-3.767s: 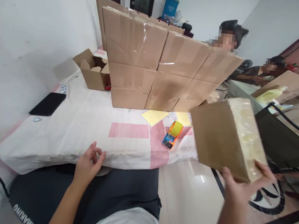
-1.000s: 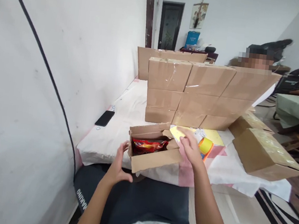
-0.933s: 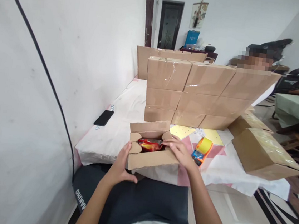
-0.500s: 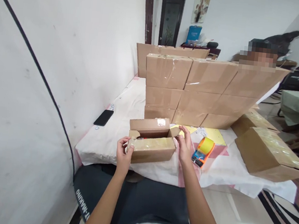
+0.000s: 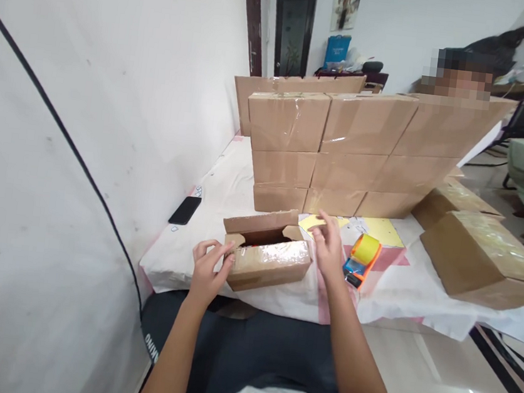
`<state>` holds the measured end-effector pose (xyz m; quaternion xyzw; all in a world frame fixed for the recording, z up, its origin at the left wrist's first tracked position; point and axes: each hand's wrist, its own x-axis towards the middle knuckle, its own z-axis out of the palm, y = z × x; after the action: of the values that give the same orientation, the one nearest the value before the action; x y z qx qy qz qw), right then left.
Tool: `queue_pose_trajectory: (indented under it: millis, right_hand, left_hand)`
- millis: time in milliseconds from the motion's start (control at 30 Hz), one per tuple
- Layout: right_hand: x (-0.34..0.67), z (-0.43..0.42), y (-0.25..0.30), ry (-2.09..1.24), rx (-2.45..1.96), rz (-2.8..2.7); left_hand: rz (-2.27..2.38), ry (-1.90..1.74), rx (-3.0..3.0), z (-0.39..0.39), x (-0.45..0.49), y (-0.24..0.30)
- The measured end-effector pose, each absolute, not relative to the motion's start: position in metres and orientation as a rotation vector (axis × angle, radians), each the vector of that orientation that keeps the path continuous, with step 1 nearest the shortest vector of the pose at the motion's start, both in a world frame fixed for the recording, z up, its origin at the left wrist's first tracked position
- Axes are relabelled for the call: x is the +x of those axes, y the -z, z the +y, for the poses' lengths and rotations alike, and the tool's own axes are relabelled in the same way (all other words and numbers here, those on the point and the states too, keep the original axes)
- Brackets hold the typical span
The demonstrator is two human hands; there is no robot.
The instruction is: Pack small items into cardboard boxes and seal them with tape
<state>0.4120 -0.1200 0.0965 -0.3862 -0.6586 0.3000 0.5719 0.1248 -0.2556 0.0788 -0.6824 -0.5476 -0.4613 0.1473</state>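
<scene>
A small cardboard box [image 5: 268, 266] lies before me with its top flaps up. Something dark with a bit of red shows inside, too hidden to name. At its left end, my left hand [image 5: 209, 269] has thumb and index finger closed on the corner by the small end flap [image 5: 235, 240]. My right hand [image 5: 329, 251] is beside the right end, fingers apart and holding nothing. The right end flap [image 5: 292, 232] leans inward. Right of that hand lies an orange tape dispenser [image 5: 362, 261] with a yellow roll.
Closed cardboard boxes [image 5: 355, 128] are stacked like a wall behind the open one. More taped boxes [image 5: 486, 260] stand at the right. A black phone [image 5: 185, 210] lies on the white tablecloth [image 5: 174, 262] at the left, near the wall. Another person's head [image 5: 465, 74] shows beyond the stack.
The right hand has come off the right end flap, which now tilts inward. My left hand has shifted slightly left and its fingers have spread. The camera view has tilted a little.
</scene>
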Motion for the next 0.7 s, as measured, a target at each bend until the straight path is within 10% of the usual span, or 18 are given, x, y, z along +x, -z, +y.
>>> queue_pose_trajectory:
  millis: [333, 700]
  right_hand:
    - [0.387, -0.129, -0.089, -1.130, -0.685, -1.543]
    - [0.541, -0.126, -0.031, -0.538, -1.252, -0.761]
  left_hand:
    - [-1.606, 1.022, -1.979, -0.251, 0.133, -0.096]
    - [-1.731, 0.519, -2.264, -0.248, 0.185, -0.082]
